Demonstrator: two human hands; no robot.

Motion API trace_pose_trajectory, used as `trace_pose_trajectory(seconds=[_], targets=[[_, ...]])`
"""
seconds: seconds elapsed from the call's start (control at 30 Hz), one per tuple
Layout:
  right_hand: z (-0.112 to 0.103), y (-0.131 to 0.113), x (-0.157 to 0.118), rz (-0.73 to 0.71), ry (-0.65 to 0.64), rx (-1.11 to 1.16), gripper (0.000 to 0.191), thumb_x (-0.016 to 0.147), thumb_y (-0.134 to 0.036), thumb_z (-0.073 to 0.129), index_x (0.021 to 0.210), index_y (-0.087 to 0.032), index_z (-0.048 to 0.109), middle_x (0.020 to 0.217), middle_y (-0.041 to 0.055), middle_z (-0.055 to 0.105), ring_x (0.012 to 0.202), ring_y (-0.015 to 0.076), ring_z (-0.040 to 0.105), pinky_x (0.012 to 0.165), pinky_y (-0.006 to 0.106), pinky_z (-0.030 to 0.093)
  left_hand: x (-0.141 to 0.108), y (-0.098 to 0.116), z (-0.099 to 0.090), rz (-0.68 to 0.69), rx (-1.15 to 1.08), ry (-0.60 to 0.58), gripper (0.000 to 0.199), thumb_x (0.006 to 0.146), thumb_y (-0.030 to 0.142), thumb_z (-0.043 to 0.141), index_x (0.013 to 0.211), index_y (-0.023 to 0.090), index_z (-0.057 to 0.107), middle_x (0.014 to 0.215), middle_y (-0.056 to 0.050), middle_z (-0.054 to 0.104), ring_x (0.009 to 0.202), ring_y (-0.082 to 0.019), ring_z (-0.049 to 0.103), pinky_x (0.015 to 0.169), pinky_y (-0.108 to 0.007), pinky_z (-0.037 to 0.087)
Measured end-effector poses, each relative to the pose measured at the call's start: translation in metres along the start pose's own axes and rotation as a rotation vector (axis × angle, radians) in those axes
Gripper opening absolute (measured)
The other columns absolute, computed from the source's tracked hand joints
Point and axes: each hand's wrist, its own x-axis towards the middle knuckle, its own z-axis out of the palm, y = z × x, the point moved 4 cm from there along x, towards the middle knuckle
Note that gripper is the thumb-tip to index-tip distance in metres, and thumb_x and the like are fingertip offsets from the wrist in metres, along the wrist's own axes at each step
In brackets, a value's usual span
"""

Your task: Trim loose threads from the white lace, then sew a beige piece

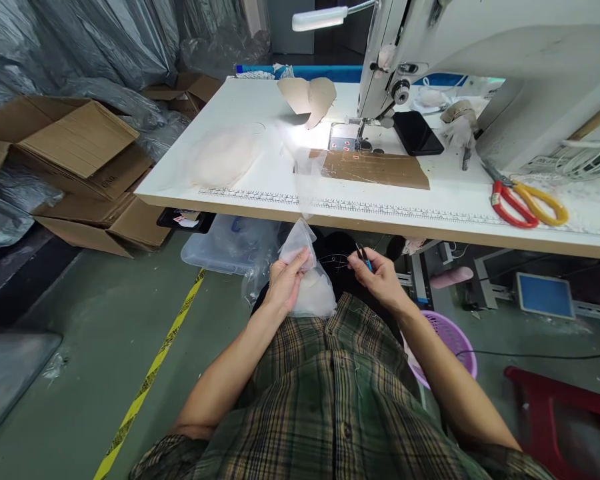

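Trimming loose thread (336, 256) seems to be the step in hand: at the lower middle of the frame, our left hand (286, 283) pinches the white fabric (314, 295) between its fingers, while our right hand (380, 280) has its fingers closed around the snips (365, 259). A next cut would call for holding the thread taut, with the snips clear of the fabric. We have open floor (110, 347) toward the lower left, but the worktop (170, 177) edge lies just beyond our hands and a basket (473, 360) sits lower right.

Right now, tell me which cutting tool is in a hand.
The small blue-handled snips, held in the right hand; the larger scissors, with one red and one yellow handle, lie on the sewing table.
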Motion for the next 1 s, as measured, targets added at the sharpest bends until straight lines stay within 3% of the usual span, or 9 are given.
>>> trace_pose_trajectory(seconds=[0.1, 0.17, 0.33, 0.5, 0.57, 0.67, 0.77, 0.87, 1.0], targets=[[-0.026, 0.023, -0.002, 0.085, 0.094, -0.465, 0.025, 0.087, -0.038, 0.054, 0.089, -0.016, 0.065, 0.087, 0.0096, 0.064, 0.073, 0.0201, 0.06, 0.064, 0.03, 0.046, 0.0, 0.0, -0.003, 0.0, 0.017, 0.003, 0.028, 0.056, 0.024, 0.087, 0.079, 0.013, 0.074, 0.081, -0.005, 0.073, 0.072, -0.011, 0.064, 0.073, -0.025, 0.049], [-0.032, 0.028, -0.003, 0.126, 0.185, -0.624, 0.03, 0.085, -0.037, 0.056, 0.103, -0.014, 0.066, 0.097, 0.0141, 0.065, 0.081, 0.0246, 0.063, 0.069, 0.034, 0.048, -0.001, -0.002, -0.005, -0.015, 0.056, -0.008, 0.03, 0.055, 0.026, 0.088, 0.079, 0.013, 0.074, 0.078, -0.005, 0.072, 0.07, -0.013, 0.064, 0.071, -0.026, 0.049], [0.007, 0.001, 0.008, -0.039, 0.117, -0.171, 0.038, 0.083, -0.048, 0.058, 0.1, -0.017, 0.072, 0.096, 0.0102, 0.072, 0.09, 0.0247, 0.065, 0.078, 0.035, 0.052, -0.008, -0.01, -0.005, -0.037, 0.178, -0.047, 0.031, 0.054, 0.028, 0.087, 0.076, 0.012, 0.074, 0.07, -0.004, 0.07, 0.065, -0.012, 0.062, 0.064, -0.024, 0.049], [0.046, -0.027, 0.021, -0.084, 0.018, 0.079, 0.033, 0.077, -0.045, 0.065, 0.088, -0.014, 0.071, 0.078, 0.0054, 0.069, 0.072, 0.0179, 0.062, 0.066, 0.028, 0.049, -0.018, -0.013, -0.008, -0.067, 0.335, -0.187, 0.04, 0.057, 0.029, 0.086, 0.091, 0.013, 0.071, 0.081, -0.006, 0.07, 0.067, -0.013, 0.061, 0.064, -0.024, 0.05], [0.048, -0.031, 0.019, -0.082, -0.01, 0.097, 0.028, 0.08, -0.042, 0.062, 0.08, -0.015, 0.069, 0.07, 0.0024, 0.065, 0.065, 0.0145, 0.056, 0.06, 0.025, 0.046, -0.017, -0.003, -0.018, -0.026, 0.414, -0.185, 0.047, 0.056, 0.028, 0.086, 0.097, 0.015, 0.068, 0.087, -0.007, 0.069, 0.074, -0.015, 0.063, 0.068, -0.026, 0.051], [0.045, -0.036, 0.006, -0.089, -0.135, 0.065, 0.024, 0.082, -0.037, 0.06, 0.076, -0.015, 0.068, 0.065, -0.0003, 0.059, 0.059, 0.0114, 0.049, 0.054, 0.023, 0.039, -0.009, 0.025, -0.032, 0.186, 0.509, -0.11, 0.057, 0.056, 0.028, 0.086, 0.109, 0.02, 0.065, 0.114, -0.01, 0.063, 0.106, -0.022, 0.059, 0.084, -0.029, 0.048], [0.043, -0.043, -0.01, -0.107, -0.276, 0.056, 0.021, 0.083, -0.034, 0.06, 0.076, -0.016, 0.067, 0.067, -0.0007, 0.059, 0.058, 0.0105, 0.047, 0.055, 0.022, 0.038, -0.002, 0.043, -0.021, 0.317, 0.594, -0.326, 0.051, 0.063, 0.032, 0.08, 0.111, 0.025, 0.068, 0.132, -0.01, 0.053, 0.127, -0.028, 0.045, 0.101, -0.034, 0.038], [0.043, -0.051, -0.02, -0.12, -0.356, 0.065, 0.018, 0.085, -0.031, 0.059, 0.077, -0.017, 0.067, 0.07, -0.0003, 0.061, 0.06, 0.011, 0.049, 0.056, 0.023, 0.04, 0.001, 0.041, 0.001, 0.239, 0.555, -0.63, 0.037, 0.064, 0.039, 0.077, 0.097, 0.024, 0.074, 0.129, -0.011, 0.056, 0.126, -0.033, 0.046, 0.103, -0.04, 0.036], [0.04, -0.053, -0.024, -0.12, -0.365, 0.061, 0.017, 0.085, -0.029, 0.058, 0.079, -0.017, 0.067, 0.072, 0.0003, 0.062, 0.063, 0.012, 0.051, 0.059, 0.023, 0.041, -0.002, 0.031, 0.009, 0.136, 0.473, -0.708, 0.02, 0.061, 0.036, 0.08, 0.07, 0.019, 0.073, 0.123, -0.013, 0.061, 0.121, -0.033, 0.052, 0.101, -0.041, 0.038]])
